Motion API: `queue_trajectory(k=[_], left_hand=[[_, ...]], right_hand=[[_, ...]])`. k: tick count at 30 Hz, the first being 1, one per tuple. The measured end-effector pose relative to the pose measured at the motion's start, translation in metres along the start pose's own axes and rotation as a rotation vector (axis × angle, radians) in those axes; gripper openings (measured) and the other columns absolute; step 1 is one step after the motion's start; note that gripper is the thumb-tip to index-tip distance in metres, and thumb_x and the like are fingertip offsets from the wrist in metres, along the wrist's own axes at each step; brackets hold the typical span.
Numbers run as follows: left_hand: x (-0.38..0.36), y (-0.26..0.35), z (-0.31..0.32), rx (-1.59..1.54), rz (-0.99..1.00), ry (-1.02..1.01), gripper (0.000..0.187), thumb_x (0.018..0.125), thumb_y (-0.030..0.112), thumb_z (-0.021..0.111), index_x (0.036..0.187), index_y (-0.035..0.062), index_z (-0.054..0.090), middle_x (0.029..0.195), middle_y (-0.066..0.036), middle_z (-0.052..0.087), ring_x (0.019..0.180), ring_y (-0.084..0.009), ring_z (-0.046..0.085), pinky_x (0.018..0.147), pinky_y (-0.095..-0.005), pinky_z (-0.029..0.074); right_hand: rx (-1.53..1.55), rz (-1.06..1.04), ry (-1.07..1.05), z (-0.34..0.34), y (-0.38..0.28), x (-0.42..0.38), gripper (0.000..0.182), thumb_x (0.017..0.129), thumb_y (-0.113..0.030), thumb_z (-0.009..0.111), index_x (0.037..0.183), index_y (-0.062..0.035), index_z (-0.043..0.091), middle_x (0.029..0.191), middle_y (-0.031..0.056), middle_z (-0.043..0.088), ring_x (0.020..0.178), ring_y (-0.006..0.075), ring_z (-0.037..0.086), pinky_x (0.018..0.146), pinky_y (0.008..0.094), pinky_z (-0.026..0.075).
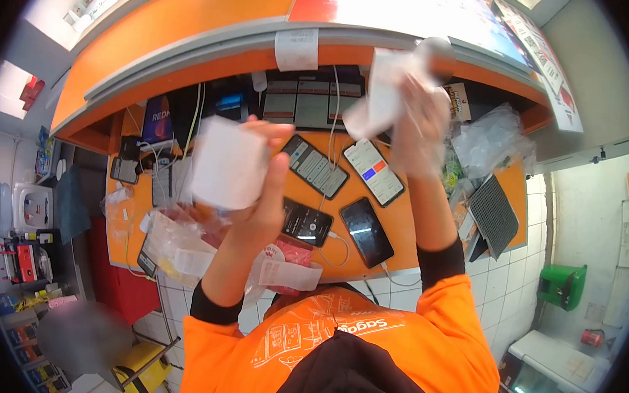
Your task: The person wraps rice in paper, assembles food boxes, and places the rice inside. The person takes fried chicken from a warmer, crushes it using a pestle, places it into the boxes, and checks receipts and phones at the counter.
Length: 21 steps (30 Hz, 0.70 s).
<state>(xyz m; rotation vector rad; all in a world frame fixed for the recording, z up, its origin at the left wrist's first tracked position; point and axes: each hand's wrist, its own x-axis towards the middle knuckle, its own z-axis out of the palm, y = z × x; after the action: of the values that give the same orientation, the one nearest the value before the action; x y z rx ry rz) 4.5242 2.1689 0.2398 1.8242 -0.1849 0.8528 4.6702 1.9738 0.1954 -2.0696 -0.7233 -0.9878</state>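
"So, where are the two white things?"

"From the middle of the view, the box [230,164] is up between nine and ten o'clock, above the counter [407,234]. The white piece [384,89] is near one, too blurred for me to name."

"And the hands?"

"The left grip [268,158] pinches the box at its right side, thumb nearest me. The right grip [421,124] seems closed on the white piece, but blur hides the fingertips."

"What would you mind, handling them?"

"Firm but light on the box; I'd judge its walls thin enough to dent. Both level, well apart, and lifted over the phones [373,171]."

"Anything to snag?"

"The cable [345,252] looping near five, I'd say, and the plastic bag [487,142] at two, just beside the right wrist. Slow wrists, elbows in; nothing should brush a screen."
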Motion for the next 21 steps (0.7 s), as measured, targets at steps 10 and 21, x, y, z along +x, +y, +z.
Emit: queue_trajectory(k=[10,21], left_hand=[[0.092,-0.083,0.099,0.408,0.474,-0.389,0.045,0.075,0.0,0.057,0.12,0.0019,0.061,0.129,-0.016,0.058,0.124,-0.0338,0.051,0.117,-0.0547,0.02],[0.11,-0.092,0.115,0.612,0.637,-0.266,0.032,0.074,0.003,0.06,0.106,0.0021,0.063,0.117,-0.016,0.06,0.116,-0.0308,0.053,0.112,-0.0496,0.035]], right_hand=[[0.579,0.886,0.114,0.031,0.01,0.049,0.028,0.082,-0.024,0.074,0.093,0.0015,0.068,0.095,0.0124,0.067,0.088,0.0188,0.065,0.076,0.0295,0.05],[-0.201,0.318,-0.122,-0.003,0.01,0.032,0.029,0.096,-0.024,0.056,0.115,-0.0011,0.059,0.099,0.0206,0.064,0.076,0.0356,0.059,0.065,0.0443,0.048]])
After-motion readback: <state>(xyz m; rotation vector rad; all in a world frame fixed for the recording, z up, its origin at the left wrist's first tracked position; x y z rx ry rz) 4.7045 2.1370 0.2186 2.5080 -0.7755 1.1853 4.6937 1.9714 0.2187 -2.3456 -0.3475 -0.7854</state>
